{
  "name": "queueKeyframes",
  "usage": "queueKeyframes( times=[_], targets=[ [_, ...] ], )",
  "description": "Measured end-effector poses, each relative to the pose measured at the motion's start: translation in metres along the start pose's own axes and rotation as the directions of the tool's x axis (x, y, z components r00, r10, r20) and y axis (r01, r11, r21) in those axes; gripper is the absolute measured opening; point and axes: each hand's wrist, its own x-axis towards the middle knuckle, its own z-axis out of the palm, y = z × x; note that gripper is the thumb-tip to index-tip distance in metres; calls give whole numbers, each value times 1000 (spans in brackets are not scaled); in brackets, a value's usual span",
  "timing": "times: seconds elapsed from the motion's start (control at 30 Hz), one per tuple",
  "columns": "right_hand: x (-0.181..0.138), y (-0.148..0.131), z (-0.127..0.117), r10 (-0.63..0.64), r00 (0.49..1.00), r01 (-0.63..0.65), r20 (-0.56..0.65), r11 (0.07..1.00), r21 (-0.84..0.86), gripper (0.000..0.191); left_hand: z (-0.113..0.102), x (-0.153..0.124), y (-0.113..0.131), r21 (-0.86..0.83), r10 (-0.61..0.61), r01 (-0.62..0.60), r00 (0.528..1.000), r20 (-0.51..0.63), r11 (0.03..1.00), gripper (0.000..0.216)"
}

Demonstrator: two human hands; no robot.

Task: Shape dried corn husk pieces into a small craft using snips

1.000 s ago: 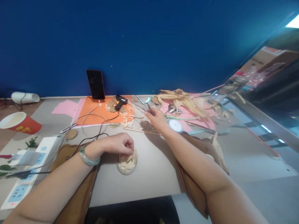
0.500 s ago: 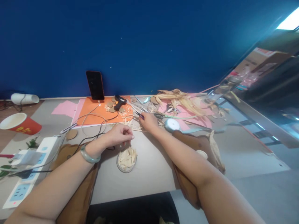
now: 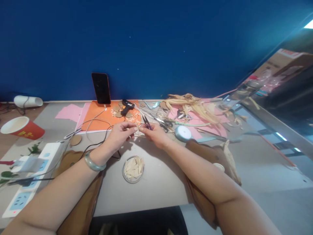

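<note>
My left hand (image 3: 120, 134), with a jade bangle on its wrist, pinches a small pale strip of dried husk at its fingertips. Right beside it, my right hand (image 3: 154, 134) is closed on small purple-handled snips (image 3: 146, 122) whose blades point at that strip. The two hands meet above the grey table (image 3: 156, 186). Below them sits a small round clear dish (image 3: 133, 169) filled with cut husk pieces.
An orange sheet (image 3: 97, 115) carries a black glue gun (image 3: 127, 106), cardboard discs and cables. A phone (image 3: 101, 88) leans on the blue wall. Dried husks (image 3: 193, 106) lie on pink paper, near a white tape roll (image 3: 183, 133). A red cup (image 3: 21, 128) and power strip (image 3: 26, 182) are left.
My left hand rose from the dish with a husk piece. My right hand came back from the pile with the snips, and the two hands met.
</note>
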Motion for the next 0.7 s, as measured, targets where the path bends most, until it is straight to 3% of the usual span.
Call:
queueKeyframes(
  times=[0.33,0.53,0.7],
  targets=[
    [-6,0,6,95,994,-100,53,989,106,40,1,1,8,-163,-40,23,994,-101,986,25],
    [-7,0,7,28,999,-28,21,1000,13,34,2,1,9,-185,-58,36,991,-118,982,29],
    [-9,0,8,-41,999,41,-3,999,-28,31,1,0,7,-168,-34,23,997,-65,985,30]
  ],
)
